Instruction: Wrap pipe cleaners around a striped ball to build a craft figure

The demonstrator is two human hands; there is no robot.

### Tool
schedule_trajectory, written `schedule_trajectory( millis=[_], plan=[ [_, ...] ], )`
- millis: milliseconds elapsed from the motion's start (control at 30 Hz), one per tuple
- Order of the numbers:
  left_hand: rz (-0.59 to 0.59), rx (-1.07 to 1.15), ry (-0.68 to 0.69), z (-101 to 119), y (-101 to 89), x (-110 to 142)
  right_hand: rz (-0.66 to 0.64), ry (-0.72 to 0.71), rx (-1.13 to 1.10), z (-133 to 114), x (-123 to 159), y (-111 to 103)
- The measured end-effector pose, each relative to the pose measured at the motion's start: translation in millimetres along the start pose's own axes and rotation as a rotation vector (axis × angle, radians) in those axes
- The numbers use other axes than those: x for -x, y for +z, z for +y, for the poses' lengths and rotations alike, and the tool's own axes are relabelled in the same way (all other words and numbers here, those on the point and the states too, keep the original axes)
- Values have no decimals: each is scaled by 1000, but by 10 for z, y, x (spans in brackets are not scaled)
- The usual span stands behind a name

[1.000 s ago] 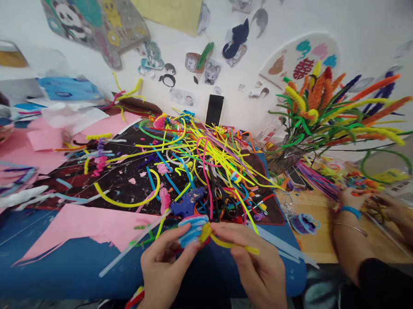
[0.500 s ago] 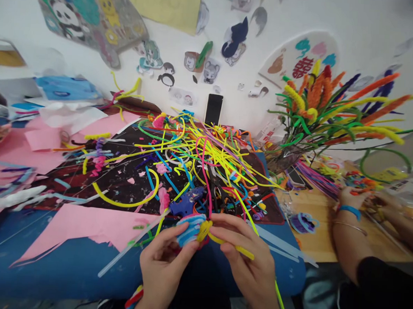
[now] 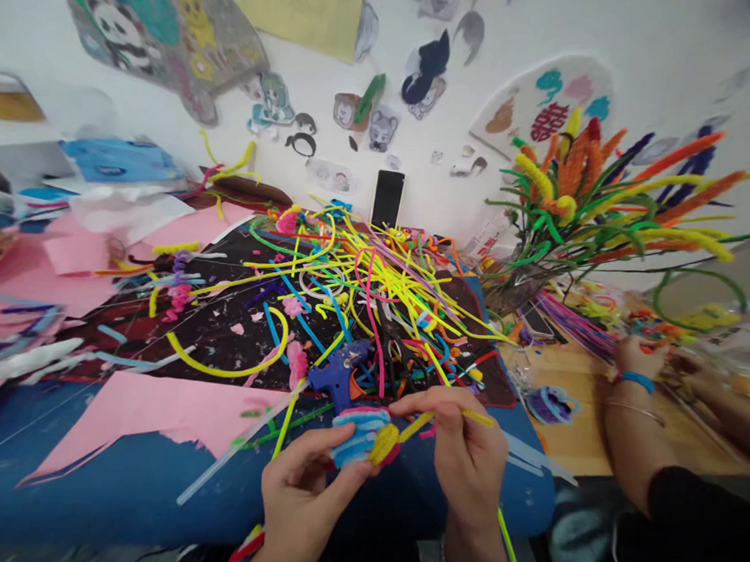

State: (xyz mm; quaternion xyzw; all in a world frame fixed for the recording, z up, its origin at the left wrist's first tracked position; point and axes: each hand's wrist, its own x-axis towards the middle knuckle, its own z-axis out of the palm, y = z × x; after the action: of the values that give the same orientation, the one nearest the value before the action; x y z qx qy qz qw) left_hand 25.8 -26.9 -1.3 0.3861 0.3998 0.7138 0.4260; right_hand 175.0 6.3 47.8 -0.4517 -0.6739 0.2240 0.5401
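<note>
Between the thumb and fingers of my left hand [image 3: 307, 483] is a small pipe-cleaner piece [image 3: 359, 435], blue and white striped with a pink edge. A yellow coil sits on its right side. From that coil a yellow pipe cleaner [image 3: 414, 427] runs up to my right hand [image 3: 467, 449], whose thumb and fingers pinch it, its free end sticking out to the right. Just behind my hands lies a blue glue gun [image 3: 340, 376] with a clear glue stick [image 3: 234, 450] pointing toward me. Black scissors [image 3: 400, 349] rest among the pipe cleaners beside it.
Loose yellow pipe cleaners [image 3: 400, 274] cover the dark mat. Pink felt [image 3: 154, 412] lies at the left. A phone [image 3: 388, 198] leans on the wall. At right stands a bunch of pipe-cleaner flowers [image 3: 581, 183]; below it a co-worker's arm [image 3: 635, 420] reaches across the wooden table.
My right hand has drawn the yellow pipe cleaner up and away from the coil, leaving a visible stretch between. The striped piece has shifted slightly right and down in my left hand.
</note>
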Motion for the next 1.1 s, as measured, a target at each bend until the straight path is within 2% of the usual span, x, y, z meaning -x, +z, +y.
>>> schedule_trajectory(
  millis=[67,233,300,400,500,600,700,867,1033,1100],
  plan=[
    [-37,60,-36,-32,-13,11,22,54,-56,33,-7,20],
    [-157,253,-133,-102,-19,11,121,301,-453,107,13,159],
    [-173,273,-142,-110,-19,-8,141,363,-537,103,32,201],
    [-128,241,-120,-105,-37,-51,115,344,-517,58,73,194],
    [-52,172,-99,-93,-71,-96,13,259,-437,-5,105,141],
    [-63,125,-134,-84,-100,-124,2,239,-379,-53,112,130],
    [-107,78,-161,-72,-107,-136,53,319,-384,-57,103,172],
    [-269,130,-188,-26,-77,-154,109,442,-479,26,90,208],
    [-293,188,-212,-34,-73,-153,118,650,-656,46,58,193],
    [-330,263,-234,-45,-86,-155,67,750,-772,23,45,196]
  ],
)
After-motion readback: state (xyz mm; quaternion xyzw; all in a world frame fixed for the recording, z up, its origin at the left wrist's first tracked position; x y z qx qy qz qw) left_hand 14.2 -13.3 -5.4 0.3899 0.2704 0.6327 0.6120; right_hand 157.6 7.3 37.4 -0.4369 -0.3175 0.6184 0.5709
